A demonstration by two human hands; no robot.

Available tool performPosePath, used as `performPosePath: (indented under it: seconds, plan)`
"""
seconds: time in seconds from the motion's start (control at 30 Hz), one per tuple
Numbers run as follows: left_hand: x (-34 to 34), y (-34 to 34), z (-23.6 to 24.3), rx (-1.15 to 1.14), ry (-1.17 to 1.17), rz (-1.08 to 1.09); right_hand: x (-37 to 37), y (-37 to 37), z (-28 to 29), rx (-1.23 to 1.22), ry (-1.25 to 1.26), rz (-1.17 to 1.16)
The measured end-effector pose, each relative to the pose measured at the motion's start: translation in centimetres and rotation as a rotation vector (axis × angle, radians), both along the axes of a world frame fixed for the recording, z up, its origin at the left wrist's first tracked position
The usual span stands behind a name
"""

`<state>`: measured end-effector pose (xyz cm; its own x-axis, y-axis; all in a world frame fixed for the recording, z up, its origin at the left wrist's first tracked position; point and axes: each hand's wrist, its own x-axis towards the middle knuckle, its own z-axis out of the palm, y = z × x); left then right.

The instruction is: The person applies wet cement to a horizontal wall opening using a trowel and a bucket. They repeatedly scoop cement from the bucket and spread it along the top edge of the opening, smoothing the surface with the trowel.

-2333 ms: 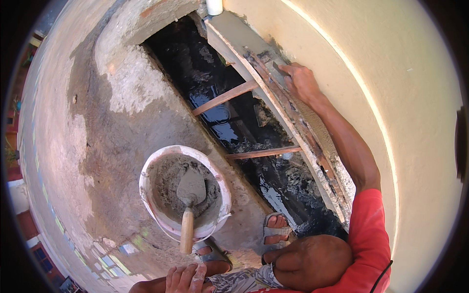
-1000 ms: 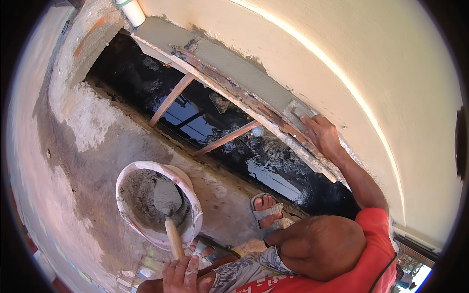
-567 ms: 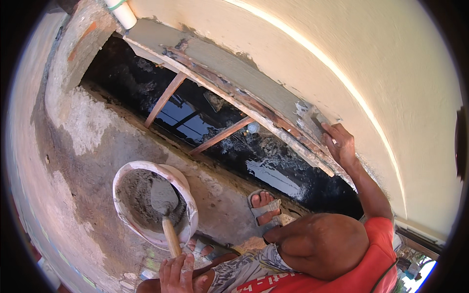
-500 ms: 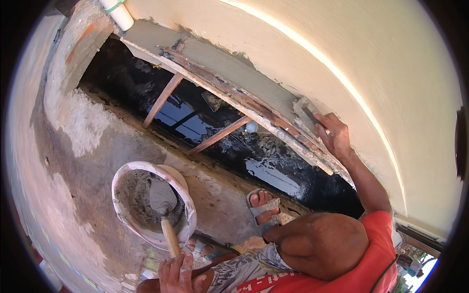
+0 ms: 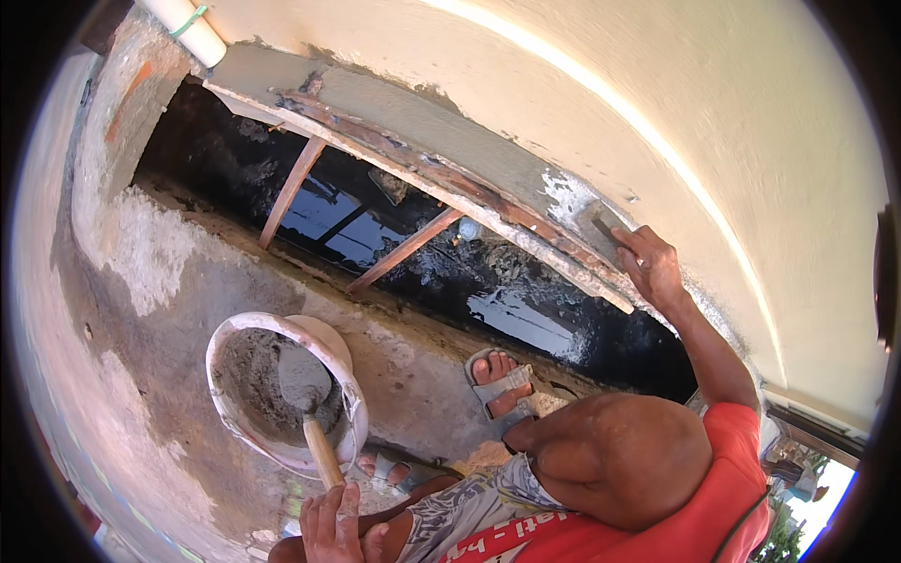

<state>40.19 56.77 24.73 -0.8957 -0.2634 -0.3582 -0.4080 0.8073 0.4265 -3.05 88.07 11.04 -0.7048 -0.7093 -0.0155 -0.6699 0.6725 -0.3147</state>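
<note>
Grey, matte mortar strip [image 5: 413,118]; flat tool [image 5: 601,222] in grip of right hand [image 5: 652,267], left hand [image 5: 332,527] loose.

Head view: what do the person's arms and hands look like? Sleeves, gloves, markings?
No gloves. The right hand and forearm are bare, up to a red short sleeve. The left hand has pale smears on it; its sleeve is out of view. A thin dark cord runs over the red shirt, below the right sleeve.

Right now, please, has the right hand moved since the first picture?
Yes; the right hand has moved along the ledge, away from the white pipe.
</note>
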Motion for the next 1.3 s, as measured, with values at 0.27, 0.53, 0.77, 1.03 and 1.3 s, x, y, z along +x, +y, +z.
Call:
performPosePath:
  seconds: [0.27,0.53,0.77,1.03,1.3]
  plan:
    - [-1.1,1.1,0.7,0.149,-0.154,0.218,-2.9,-8.8,-0.4,-0.091,0.042,0.177]
    - [-0.1,0.1,-0.5,0.015,-0.045,-0.035,-0.5,-1.6,-2.2,0.005,0.001,0.032]
    - [-1.2,0.2,0.0,0.031,-0.063,0.008,1.0,1.9,1.0,-0.032,0.033,-0.019]
    - [-1.0,0.6,-0.3,-0.024,-0.010,0.016,-3.0,-8.0,-1.4,-0.126,0.053,0.145]
    - [-1.1,0.9,0.0,-0.051,-0.065,0.070,-0.1,-2.2,-1.7,-0.036,-0.017,0.033]
